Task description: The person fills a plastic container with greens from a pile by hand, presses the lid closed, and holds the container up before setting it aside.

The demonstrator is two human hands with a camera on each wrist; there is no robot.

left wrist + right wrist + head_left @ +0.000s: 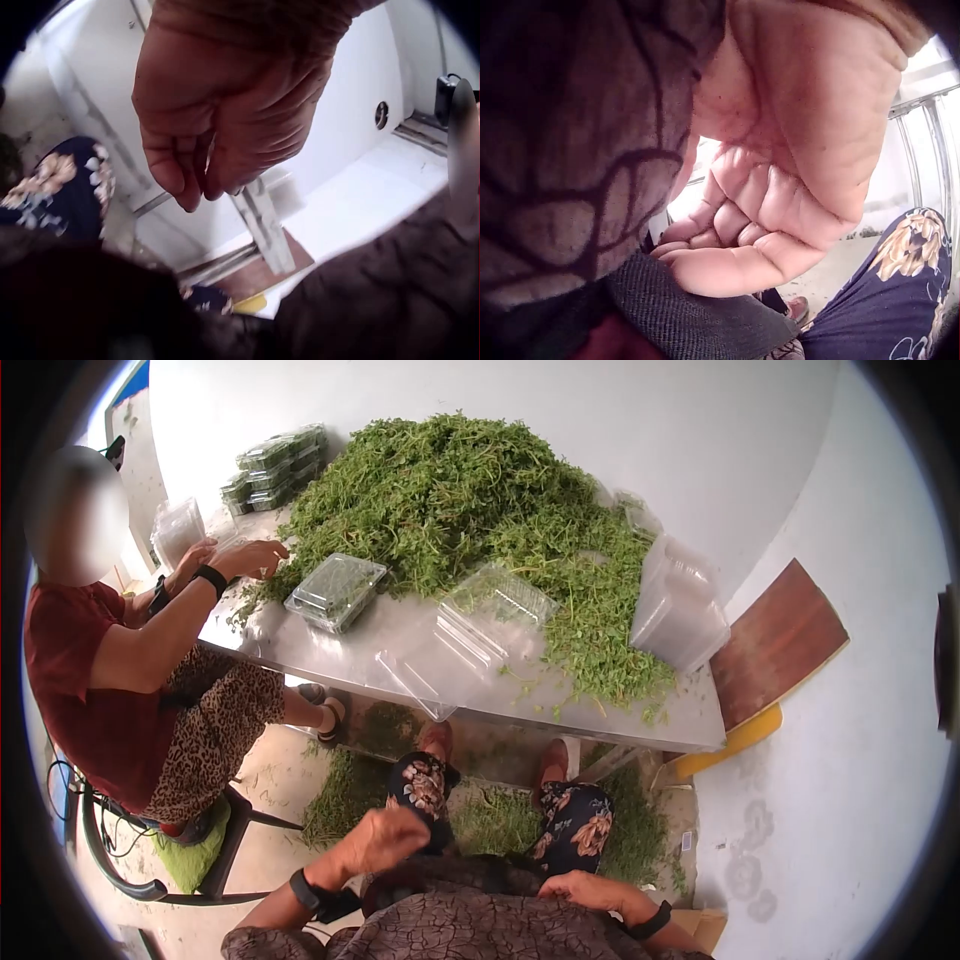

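Note:
My left hand (385, 840) is raised over my lap, short of the table. In the left wrist view its fingers bend loosely toward the thumb, with nothing seen between them. Low by my waist is my right hand (585, 890), fingers loosely curled. The right wrist view shows its palm bare and the fingertips at a dark ribbed cloth (697, 322) below my patterned shirt (555, 150); its thumb is mostly hidden. Ahead, on the metal table (590, 725), lie clear plastic boxes (490, 615), a clear lid (415, 685) and a big heap of leafy greens (460, 500).
A closed box of greens (335, 590) sits left of centre; filled boxes (285, 465) are stacked behind. Nested clear containers (680, 605) stand at the right end. Another person (65, 660) works at the left, hands by the heap. Greens (495, 825) cover the floor underneath.

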